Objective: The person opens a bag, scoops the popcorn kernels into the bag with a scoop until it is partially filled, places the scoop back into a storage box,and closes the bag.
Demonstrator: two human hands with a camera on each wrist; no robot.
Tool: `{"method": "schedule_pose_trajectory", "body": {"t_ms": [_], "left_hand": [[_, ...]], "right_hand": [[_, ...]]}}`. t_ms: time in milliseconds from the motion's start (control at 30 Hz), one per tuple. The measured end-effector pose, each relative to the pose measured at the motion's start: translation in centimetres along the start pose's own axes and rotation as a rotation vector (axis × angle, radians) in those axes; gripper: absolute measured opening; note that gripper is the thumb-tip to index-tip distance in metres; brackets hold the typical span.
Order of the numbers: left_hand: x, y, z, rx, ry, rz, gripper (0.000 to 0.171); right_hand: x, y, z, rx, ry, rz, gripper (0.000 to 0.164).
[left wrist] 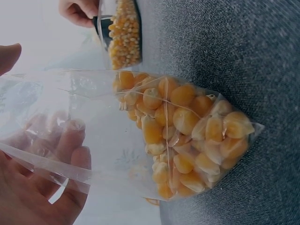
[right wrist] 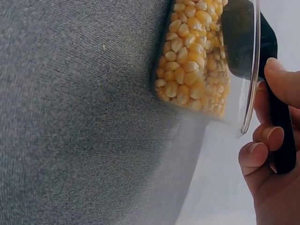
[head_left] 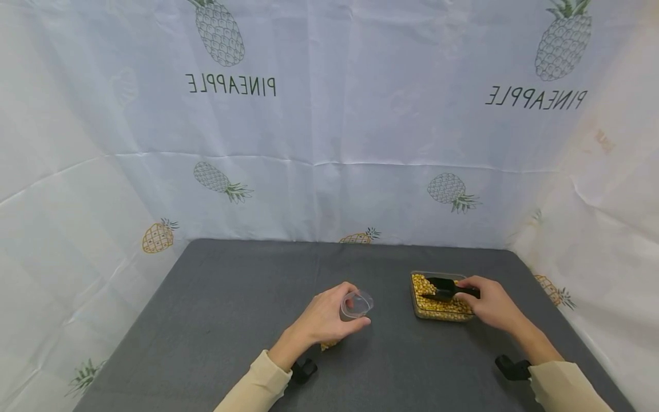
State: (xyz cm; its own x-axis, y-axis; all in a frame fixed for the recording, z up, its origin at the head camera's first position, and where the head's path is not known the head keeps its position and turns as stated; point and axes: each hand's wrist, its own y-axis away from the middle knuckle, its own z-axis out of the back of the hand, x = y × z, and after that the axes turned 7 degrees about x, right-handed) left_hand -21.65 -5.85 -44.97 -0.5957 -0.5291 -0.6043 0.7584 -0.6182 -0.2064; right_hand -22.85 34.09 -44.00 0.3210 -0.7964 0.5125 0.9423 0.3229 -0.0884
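Note:
My left hand [head_left: 329, 315] holds a clear plastic bag [head_left: 356, 304] near its top, the round mouth spread wide. In the left wrist view, yellow corn kernels [left wrist: 187, 131] fill the lower part of the bag, whose bottom touches the table; the fingers curve behind the film. My right hand [head_left: 491, 300] grips the handle of a black scoop [right wrist: 281, 126]. The scoop's blade lies in a clear rectangular container [head_left: 440, 316] of corn kernels [right wrist: 187, 61]. How much corn is in the blade cannot be made out.
Both things are on a dark grey cloth-covered table [head_left: 231, 297]. White curtains [head_left: 329, 126] printed with pineapples hang along the back and both sides. A black wrist mount [head_left: 305, 371] is on the left wrist, another black mount [head_left: 512, 368] on the right.

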Motion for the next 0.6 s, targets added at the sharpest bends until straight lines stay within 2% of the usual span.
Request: {"method": "schedule_pose_trajectory", "body": {"t_ms": [600], "left_hand": [[0.10, -0.01, -0.07, -0.012, -0.006, -0.006, 0.050]], "right_hand": [[-0.50, 0.76, -0.07, -0.028, -0.035, -0.043, 0.032]]}}
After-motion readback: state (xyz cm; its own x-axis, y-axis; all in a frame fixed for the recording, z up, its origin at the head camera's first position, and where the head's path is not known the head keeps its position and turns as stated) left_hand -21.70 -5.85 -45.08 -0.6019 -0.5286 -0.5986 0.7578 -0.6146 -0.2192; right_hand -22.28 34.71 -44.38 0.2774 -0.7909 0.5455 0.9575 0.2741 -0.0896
